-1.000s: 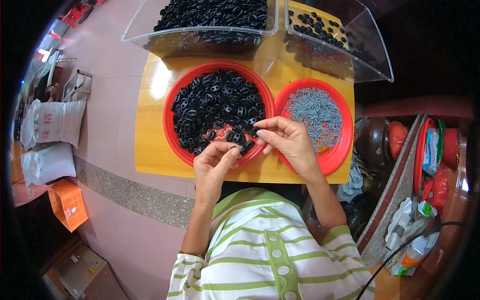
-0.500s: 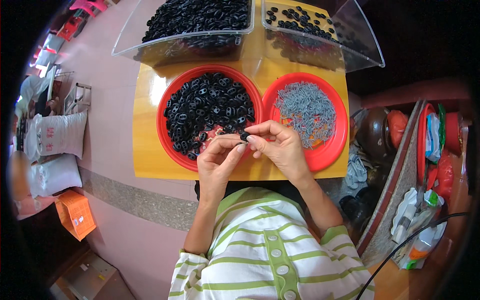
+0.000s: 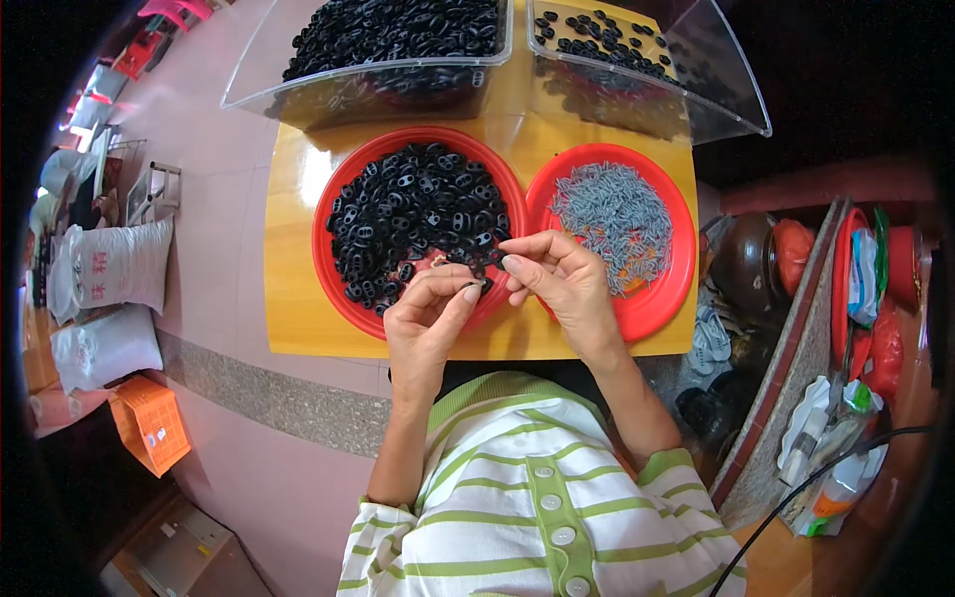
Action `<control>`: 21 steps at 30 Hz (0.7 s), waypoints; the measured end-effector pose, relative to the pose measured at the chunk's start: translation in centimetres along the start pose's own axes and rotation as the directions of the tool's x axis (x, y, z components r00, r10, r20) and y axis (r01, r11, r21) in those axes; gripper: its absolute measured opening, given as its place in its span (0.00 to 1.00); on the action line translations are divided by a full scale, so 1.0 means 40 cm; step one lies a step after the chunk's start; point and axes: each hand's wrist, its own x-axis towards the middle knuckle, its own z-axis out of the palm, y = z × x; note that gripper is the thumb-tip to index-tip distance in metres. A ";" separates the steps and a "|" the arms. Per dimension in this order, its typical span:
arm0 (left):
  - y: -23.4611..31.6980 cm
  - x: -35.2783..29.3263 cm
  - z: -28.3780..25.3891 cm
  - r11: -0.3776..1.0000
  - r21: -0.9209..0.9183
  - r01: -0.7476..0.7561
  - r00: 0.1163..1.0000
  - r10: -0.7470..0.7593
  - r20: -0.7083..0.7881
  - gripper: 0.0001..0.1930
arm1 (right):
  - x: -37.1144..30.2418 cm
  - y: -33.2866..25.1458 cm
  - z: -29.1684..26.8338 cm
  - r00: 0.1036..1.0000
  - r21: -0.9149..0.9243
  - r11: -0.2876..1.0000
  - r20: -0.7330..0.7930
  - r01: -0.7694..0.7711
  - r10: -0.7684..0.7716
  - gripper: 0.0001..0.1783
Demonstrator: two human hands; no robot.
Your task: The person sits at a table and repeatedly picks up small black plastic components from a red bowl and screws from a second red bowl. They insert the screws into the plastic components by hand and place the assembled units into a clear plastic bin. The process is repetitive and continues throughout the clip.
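Observation:
My left hand [image 3: 426, 316] is closed in a pinch over the near edge of a red basin [image 3: 320, 261]. Something small and dark shows at its fingertips, too small to name. Just to the right, my right hand [image 3: 565, 289] pinches a small black plastic piece [image 3: 495, 258] between thumb and forefinger. A narrow gap separates the two sets of fingertips. Many black oval pieces with two holes [image 3: 408, 204] fill most of the basin, and its patterned bottom shows near my left fingers. Right of it, a red plate [image 3: 680, 249] holds a heap of small grey screw-like pins [image 3: 617, 219].
Behind the basin stands a clear bin [image 3: 298, 95] heaped with black pieces. Another clear bin [image 3: 726, 109] beside it holds fewer. All rest on a yellow table [image 3: 288, 313]. White sacks [image 3: 124, 264] and an orange bag [image 3: 151, 426] lie left; a dark jar [image 3: 741, 261] stands right.
My hands have drawn slightly apart. Their fingertips met at a black piece before; now my right hand holds a black piece a little to the right of my left fingertips.

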 end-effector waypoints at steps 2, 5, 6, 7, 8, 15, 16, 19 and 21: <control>0.008 0.003 0.004 1.000 0.011 0.007 1.000 -0.007 0.010 0.04 | -0.003 0.002 0.002 0.999 0.031 0.999 -0.001 -0.034 0.035 0.10; 0.008 0.001 0.007 0.987 -0.098 0.128 0.992 -0.128 0.004 0.05 | -0.005 0.004 0.003 0.998 0.051 0.997 0.007 -0.058 0.058 0.11; 0.008 0.001 0.008 0.987 -0.104 0.123 0.992 -0.123 0.000 0.05 | -0.005 0.005 0.004 0.998 0.055 0.996 0.012 -0.064 0.064 0.11; 0.007 0.002 0.009 0.987 -0.110 0.117 0.993 -0.118 -0.002 0.05 | -0.006 0.005 0.005 0.998 0.058 0.996 0.017 -0.069 0.068 0.11; 0.006 0.003 0.010 0.987 -0.116 0.112 0.994 -0.113 -0.005 0.05 | -0.007 0.006 0.005 0.997 0.056 0.996 0.018 -0.070 0.069 0.11; 0.009 0.006 0.020 0.990 -0.109 0.090 0.996 -0.092 -0.016 0.05 | -0.013 0.006 0.006 0.998 0.048 0.997 0.036 -0.056 0.054 0.11; 0.011 0.006 0.021 0.991 -0.104 0.088 0.996 -0.090 -0.019 0.05 | -0.014 0.006 0.009 0.998 0.049 0.997 0.035 -0.056 0.055 0.11; 0.010 0.006 0.024 0.992 -0.095 0.083 0.996 -0.087 -0.036 0.05 | -0.016 0.012 0.015 1.000 0.032 0.999 0.019 -0.011 0.011 0.11; 0.007 0.005 0.024 0.991 -0.096 0.089 0.995 -0.093 -0.045 0.05 | -0.020 0.009 0.020 1.000 0.005 1.000 0.005 -0.007 0.007 0.11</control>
